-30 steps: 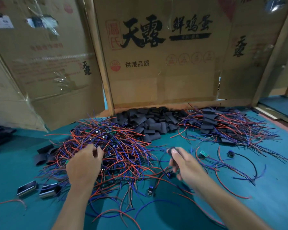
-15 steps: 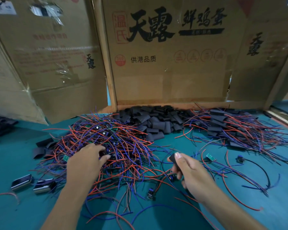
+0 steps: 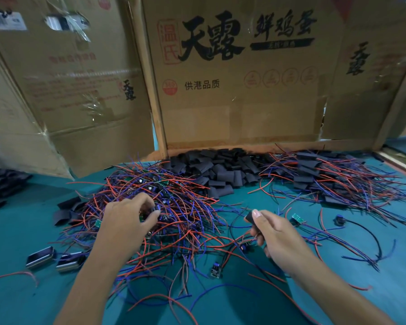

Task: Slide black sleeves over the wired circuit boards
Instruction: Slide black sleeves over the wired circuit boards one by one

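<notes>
One black sleeve (image 3: pixel 249 217), light and limp, sat pinched by its end in my right hand (image 3: pixel 275 238); my left hand (image 3: pixel 127 221) curled into the tangled wired circuit boards (image 3: pixel 155 202), best lifted by their stiff edges.

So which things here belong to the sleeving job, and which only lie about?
Job: black sleeve pinched in right hand; left hand in wired board pile; loose sleeve pile; sleeved boards.
Lying about: two metal clips; cardboard boxes.
</notes>
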Tool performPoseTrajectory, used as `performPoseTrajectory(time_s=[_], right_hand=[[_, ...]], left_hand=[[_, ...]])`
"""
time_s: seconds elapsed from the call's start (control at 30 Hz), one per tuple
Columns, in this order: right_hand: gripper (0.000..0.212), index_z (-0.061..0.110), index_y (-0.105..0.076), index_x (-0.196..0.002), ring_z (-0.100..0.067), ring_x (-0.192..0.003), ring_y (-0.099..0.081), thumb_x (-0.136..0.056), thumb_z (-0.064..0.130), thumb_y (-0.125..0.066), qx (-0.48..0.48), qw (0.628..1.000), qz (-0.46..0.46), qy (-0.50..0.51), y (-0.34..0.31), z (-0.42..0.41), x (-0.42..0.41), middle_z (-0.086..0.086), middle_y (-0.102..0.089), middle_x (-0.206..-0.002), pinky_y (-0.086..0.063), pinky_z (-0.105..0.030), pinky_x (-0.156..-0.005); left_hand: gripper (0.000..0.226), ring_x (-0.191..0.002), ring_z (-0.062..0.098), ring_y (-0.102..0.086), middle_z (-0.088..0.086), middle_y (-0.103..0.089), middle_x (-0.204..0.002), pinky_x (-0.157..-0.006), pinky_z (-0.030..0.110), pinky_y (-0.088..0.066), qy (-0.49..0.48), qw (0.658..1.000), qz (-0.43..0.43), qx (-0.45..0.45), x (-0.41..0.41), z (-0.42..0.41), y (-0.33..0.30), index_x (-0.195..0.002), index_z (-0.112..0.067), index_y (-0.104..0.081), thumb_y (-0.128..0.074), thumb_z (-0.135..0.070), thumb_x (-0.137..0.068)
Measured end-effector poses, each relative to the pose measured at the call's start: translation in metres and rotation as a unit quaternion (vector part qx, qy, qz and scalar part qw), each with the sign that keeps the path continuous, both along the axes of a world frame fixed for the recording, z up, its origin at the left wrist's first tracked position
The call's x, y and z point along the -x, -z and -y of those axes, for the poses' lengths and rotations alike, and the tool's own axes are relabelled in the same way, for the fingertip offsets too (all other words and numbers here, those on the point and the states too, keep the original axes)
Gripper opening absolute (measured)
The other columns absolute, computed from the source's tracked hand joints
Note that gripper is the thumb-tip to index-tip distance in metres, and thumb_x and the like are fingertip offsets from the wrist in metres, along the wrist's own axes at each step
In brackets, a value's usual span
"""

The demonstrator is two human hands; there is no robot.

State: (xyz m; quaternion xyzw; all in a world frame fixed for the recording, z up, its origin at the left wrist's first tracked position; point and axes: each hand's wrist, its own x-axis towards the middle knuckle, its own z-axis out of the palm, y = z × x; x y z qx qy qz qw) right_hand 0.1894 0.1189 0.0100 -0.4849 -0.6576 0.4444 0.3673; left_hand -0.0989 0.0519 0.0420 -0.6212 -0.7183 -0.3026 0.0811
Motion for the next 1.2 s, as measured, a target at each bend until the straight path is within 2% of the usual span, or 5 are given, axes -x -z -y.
performPoseTrajectory(time_s=[0.33,0.5,0.83,1.03,1.2], right_hand=[[0.037,0.013,-0.063,-0.093,-0.007,-0.061,-0.05,-0.1,0.042,-0.041,-0.003,1.0,0.013,-0.004,-0.003,0.001,-0.002,0.005,-0.059,-0.073,-0.039,-0.032,-0.062],[0.035,0.014,-0.062,-0.087,-0.003,-0.055,-0.051,-0.101,0.039,-0.042,0.0,1.0,0.004,-0.001,-0.004,0.001,-0.001,0.006,-0.058,-0.071,-0.039,-0.031,-0.062],[0.01,0.019,-0.059,-0.104,-0.014,-0.069,-0.063,-0.095,0.016,-0.059,-0.031,0.994,-0.096,-0.053,-0.01,0.0,-0.009,-0.007,-0.063,-0.081,-0.051,-0.03,-0.054],[0.023,0.041,-0.051,-0.107,-0.018,-0.077,-0.063,-0.088,0.041,-0.064,-0.176,0.981,0.048,-0.072,-0.014,-0.001,-0.022,0.012,-0.068,-0.092,-0.051,-0.032,-0.073],[0.029,0.043,-0.047,-0.107,-0.005,-0.088,-0.063,-0.088,0.036,-0.067,-0.263,0.961,0.078,-0.04,-0.017,0.0,-0.024,0.024,-0.066,-0.095,-0.046,-0.022,-0.08]], left_hand=[[0.014,-0.082,0.002,-0.06,-0.016,-0.066,-0.089,-0.075,0.011,-0.042,0.072,0.973,0.166,-0.143,0.009,0.016,-0.017,-0.091,-0.032,-0.063,-0.075,-0.029,-0.086],[0.023,-0.079,0.005,-0.061,-0.009,-0.07,-0.089,-0.074,0.013,-0.046,0.151,0.921,0.29,-0.213,-0.003,0.024,-0.028,-0.102,-0.027,-0.071,-0.065,-0.041,-0.086],[0.012,-0.051,0.014,-0.042,0.028,-0.054,-0.09,-0.053,0.024,-0.041,0.286,0.769,0.545,-0.174,-0.03,0.021,-0.028,-0.087,-0.017,-0.066,-0.059,-0.008,-0.086],[0.015,-0.054,0.014,-0.046,0.012,-0.064,-0.093,-0.05,0.023,-0.041,0.272,0.778,0.543,-0.163,-0.035,0.021,-0.027,-0.085,-0.018,-0.063,-0.066,-0.003,-0.084],[0.013,-0.054,0.014,-0.046,0.012,-0.067,-0.095,-0.049,0.023,-0.041,0.261,0.793,0.527,-0.158,-0.04,0.019,-0.024,-0.084,-0.019,-0.064,-0.074,-0.014,-0.076]])
